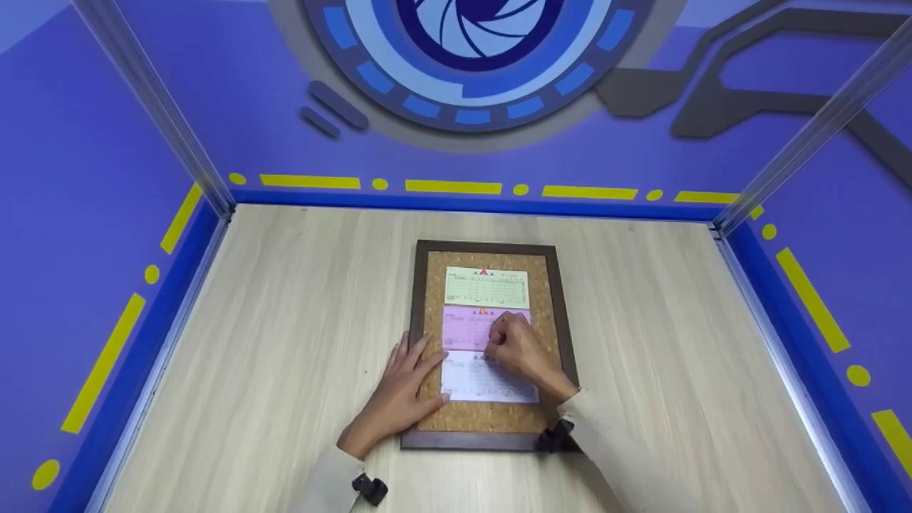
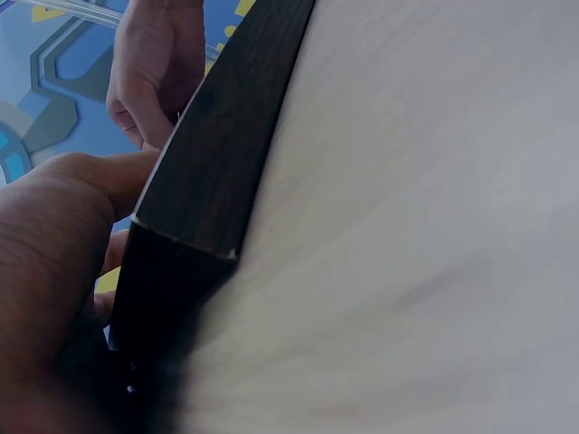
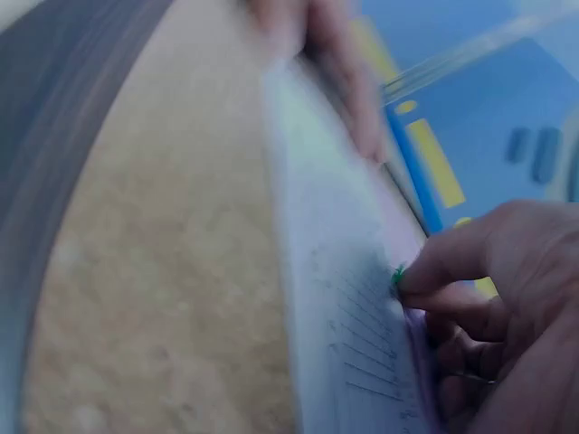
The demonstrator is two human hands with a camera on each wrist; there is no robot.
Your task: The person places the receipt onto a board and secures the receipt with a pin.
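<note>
A dark-framed corkboard (image 1: 484, 420) lies on the table with three printed paper slips in a column. The light green slip (image 1: 484, 291) has a red pin (image 1: 484, 271) at its top, and the pink slip (image 1: 463, 330) below has an orange pin (image 1: 482, 311). Lowest is a white slip (image 1: 484, 385). My right hand (image 1: 526, 350) pinches a small green push pin (image 3: 398, 277) at the white slip's top edge. Spread over the board's left side, my left hand (image 1: 399, 397) has fingertips at the white slip's left edge. The pin's point is hidden.
The wood-patterned table (image 1: 285, 320) surrounds the board. Blue panels with yellow marks (image 1: 453, 187) stand behind and at both sides. Black wrist devices (image 1: 370, 489) are worn at both cuffs; the right one is over the frame's lower right corner.
</note>
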